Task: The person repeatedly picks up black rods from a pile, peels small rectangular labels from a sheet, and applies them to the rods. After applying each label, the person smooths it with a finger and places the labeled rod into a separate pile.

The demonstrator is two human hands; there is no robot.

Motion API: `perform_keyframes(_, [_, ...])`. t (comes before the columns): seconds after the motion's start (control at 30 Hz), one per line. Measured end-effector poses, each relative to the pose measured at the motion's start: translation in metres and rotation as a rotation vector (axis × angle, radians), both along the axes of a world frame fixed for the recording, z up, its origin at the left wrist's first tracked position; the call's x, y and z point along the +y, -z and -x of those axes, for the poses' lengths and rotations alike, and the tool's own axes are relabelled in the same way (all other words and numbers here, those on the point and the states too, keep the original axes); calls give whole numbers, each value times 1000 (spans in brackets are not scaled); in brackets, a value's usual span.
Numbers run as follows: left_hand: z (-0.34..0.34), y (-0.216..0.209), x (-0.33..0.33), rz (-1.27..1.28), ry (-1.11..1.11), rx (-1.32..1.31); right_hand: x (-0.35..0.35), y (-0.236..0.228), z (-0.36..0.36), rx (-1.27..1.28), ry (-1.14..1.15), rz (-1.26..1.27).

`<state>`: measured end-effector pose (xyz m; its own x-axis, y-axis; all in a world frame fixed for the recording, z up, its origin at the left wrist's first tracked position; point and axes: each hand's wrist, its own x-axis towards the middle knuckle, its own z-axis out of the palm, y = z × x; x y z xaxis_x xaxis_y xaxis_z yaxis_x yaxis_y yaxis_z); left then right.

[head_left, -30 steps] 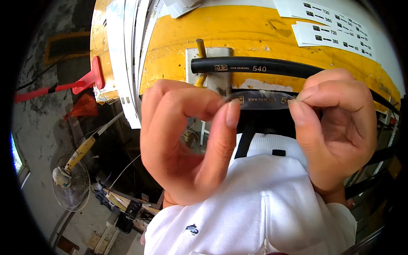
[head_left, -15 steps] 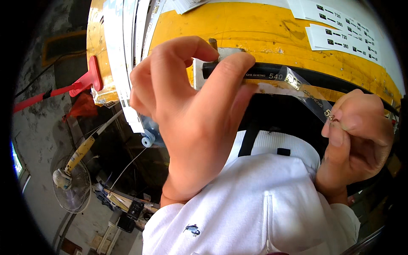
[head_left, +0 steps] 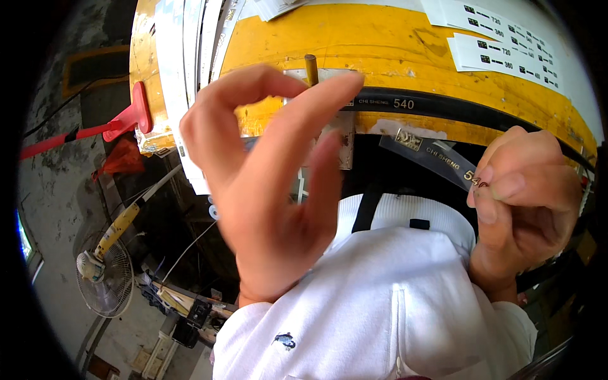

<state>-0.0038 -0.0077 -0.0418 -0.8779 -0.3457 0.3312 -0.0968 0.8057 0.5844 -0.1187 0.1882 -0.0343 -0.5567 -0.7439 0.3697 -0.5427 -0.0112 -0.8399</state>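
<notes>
A black rod [head_left: 456,107] with gold lettering lies along the near edge of the yellow table. Over its left end is my left hand [head_left: 266,164], slightly blurred, its thumb and fingers curved and apart with nothing seen between them. The thumb hides part of the rod; whether it touches is hard to tell. My right hand [head_left: 525,196], further right, pinches one end of a clear film strip [head_left: 437,152] between thumb and forefinger. This strip carries a gold emblem and lettering, and its free end points left, just below the rod.
An upright metal peg [head_left: 310,68] stands behind my left hand. White sticker sheets [head_left: 506,60] lie at the table's far right, long white sheets [head_left: 177,69] at its left. A red-handled tool [head_left: 140,107] rests against the left edge; a fan [head_left: 107,278] stands below.
My left hand has moved a little left, away from the rod's lettering. The film strip has swung down and left off the rod, still pinched in my right hand.
</notes>
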Motion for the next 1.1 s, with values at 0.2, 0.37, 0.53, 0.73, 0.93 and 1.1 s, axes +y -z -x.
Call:
perform_keyframes(0.2, [-10, -21, 0, -295, -7, -42, -2, 1, -5, -2, 40, 3])
perform_keyframes(0.37, [-15, -9, 11, -423, 7, 57, -5, 4, -7, -18, 37, 18])
perform_keyframes(0.53, [-10, -5, 6, -406, 73, 75, -6, 6, -8, -31, 91, 13])
perform_keyframes(0.73, [-3, 1, 1, -319, 24, 83, -18, 11, -13, -39, 177, -18])
perform_keyframes(0.93, [8, 3, 2, -287, -74, 17, -32, 21, -19, 11, 294, -69])
perform_keyframes(1.1, [10, 12, 0, -203, -73, 7, -45, 18, -19, 5, 301, -214])
